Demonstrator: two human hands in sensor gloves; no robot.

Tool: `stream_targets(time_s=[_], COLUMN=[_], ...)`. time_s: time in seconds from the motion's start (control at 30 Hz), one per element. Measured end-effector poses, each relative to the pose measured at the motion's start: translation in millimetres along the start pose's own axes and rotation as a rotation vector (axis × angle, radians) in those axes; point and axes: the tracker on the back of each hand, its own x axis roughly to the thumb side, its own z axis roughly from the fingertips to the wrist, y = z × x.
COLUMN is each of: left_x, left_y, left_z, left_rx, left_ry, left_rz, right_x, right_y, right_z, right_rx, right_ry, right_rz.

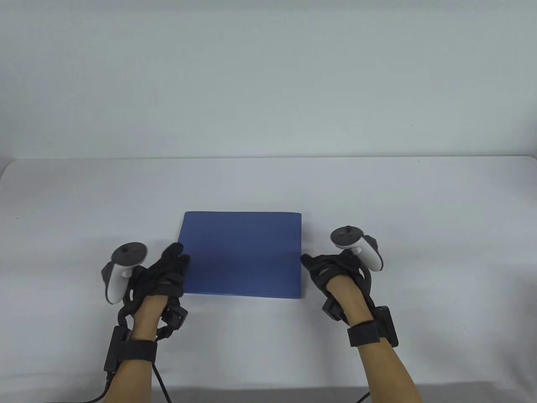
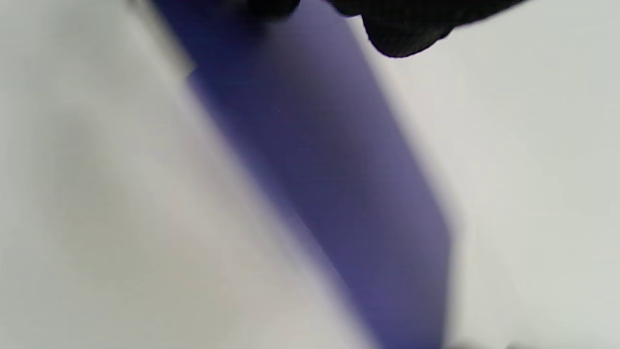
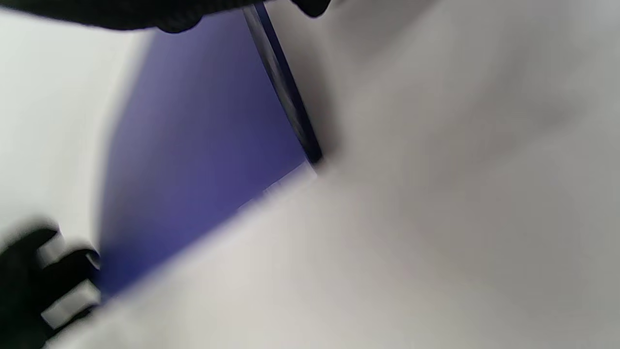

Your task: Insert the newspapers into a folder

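Note:
A closed blue folder (image 1: 243,252) lies flat on the white table (image 1: 398,201), near the front middle. My left hand (image 1: 168,268) rests with its fingers on the folder's left edge. My right hand (image 1: 331,268) touches the folder's right edge with its fingertips. The left wrist view shows the folder (image 2: 339,169) blurred, under my fingers (image 2: 402,34). The right wrist view shows the folder (image 3: 193,135), its dark right edge, my fingers (image 3: 145,12) over it and the left hand (image 3: 29,281) far off. No newspaper shows in any view.
A plain white wall (image 1: 268,75) stands behind the table. Cables run from my left wrist (image 1: 159,378) off the front edge.

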Motion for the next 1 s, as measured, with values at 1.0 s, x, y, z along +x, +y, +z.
stream_targets(time_s=[1.0], left_x=[19.5], left_y=[2.0], left_z=[29.0], left_rx=[0.246], left_ry=[-0.533], left_rz=[0.713], right_x=[33.1], right_y=[3.3], right_z=[-5.8], right_rx=[-0.055], right_ry=[-0.705], right_rz=[-0.517])
